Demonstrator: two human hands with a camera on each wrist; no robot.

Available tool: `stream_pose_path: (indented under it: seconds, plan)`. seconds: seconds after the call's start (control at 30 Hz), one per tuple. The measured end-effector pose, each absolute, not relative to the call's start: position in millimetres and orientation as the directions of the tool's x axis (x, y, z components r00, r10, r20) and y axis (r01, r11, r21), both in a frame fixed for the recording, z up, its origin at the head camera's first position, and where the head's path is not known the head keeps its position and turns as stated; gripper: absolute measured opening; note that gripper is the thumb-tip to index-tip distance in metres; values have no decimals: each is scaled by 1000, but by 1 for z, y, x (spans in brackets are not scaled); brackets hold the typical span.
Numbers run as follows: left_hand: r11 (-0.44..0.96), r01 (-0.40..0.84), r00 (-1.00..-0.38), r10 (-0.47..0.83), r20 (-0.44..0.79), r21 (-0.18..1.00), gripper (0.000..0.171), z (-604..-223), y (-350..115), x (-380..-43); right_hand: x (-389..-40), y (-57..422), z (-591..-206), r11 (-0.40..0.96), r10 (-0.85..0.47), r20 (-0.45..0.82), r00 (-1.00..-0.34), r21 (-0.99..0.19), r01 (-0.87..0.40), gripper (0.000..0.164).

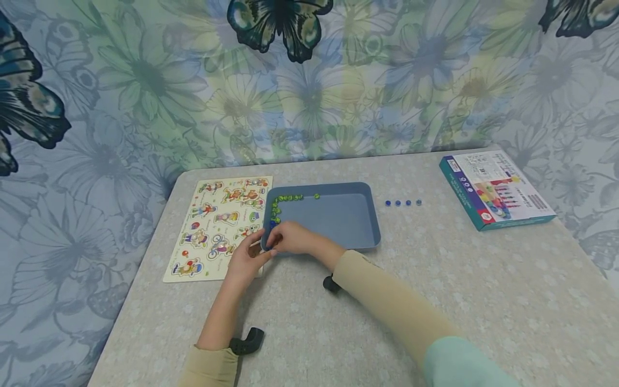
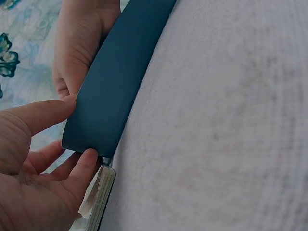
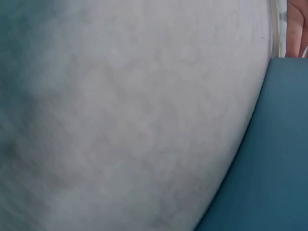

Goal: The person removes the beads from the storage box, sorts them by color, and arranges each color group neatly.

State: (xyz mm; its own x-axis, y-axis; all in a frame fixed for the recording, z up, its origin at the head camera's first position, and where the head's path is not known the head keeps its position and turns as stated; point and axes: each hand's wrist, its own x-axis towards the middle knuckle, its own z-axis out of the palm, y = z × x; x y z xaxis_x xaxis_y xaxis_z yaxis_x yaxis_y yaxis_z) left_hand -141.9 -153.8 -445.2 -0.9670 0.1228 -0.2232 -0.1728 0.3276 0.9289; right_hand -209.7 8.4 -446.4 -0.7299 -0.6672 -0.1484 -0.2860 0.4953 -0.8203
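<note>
In the head view, a blue-grey tray (image 1: 329,220) holds small round green marble-like pieces (image 1: 284,198) lined along its far and left sides. One green piece (image 1: 316,196) lies apart. Blue pieces (image 1: 273,223) show at the left side, by the right hand. My left hand (image 1: 245,259) holds the tray's near left corner; in the left wrist view its thumb (image 2: 48,114) touches the rim and its fingers touch lower down. My right hand (image 1: 294,238) reaches over the near wall into that corner with bent fingers; whatever its fingertips hold is hidden.
A cream sheet of cartoon figures (image 1: 193,252) lies at the left, touching or partly under the tray. Several small blue pieces (image 1: 398,203) form a row right of the tray. A flat box (image 1: 498,188) lies at the far right. Patterned fabric (image 1: 309,107) stands behind the table.
</note>
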Motion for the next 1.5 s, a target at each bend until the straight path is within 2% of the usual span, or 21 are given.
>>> stream_pose_path:
  seconds: [0.27,0.4,0.67,0.83,1.1,1.33,1.5]
  plan:
    - [337,-148,-971,128,-201,930,68,-454,-157,-145,-213,4,-444,533,-690,-146,-709,-765,-361,13]
    - [337,-139,-972,132,-193,931,68,-454,-157,-144,-212,2,-442,573,-673,-158,-722,-728,-375,12]
    - [319,-149,-972,129,-199,936,68,-456,-156,-145,-208,-1,-438,708,-613,-192,-766,-565,-425,10]
    - [332,-148,-974,113,-195,932,67,-457,-155,-146,-208,3,-438,729,-608,-177,-774,-512,-455,12]
    - [347,-157,-975,94,-200,925,66,-457,-156,-145,-209,18,-440,640,-637,-107,-763,-626,-446,10]
    - [349,-164,-975,87,-206,923,67,-457,-155,-145,-206,44,-432,493,-623,-59,-780,-803,-334,12]
    - [354,-175,-973,82,-217,919,67,-456,-155,-145,-201,68,-420,406,-609,-37,-793,-873,-271,15]
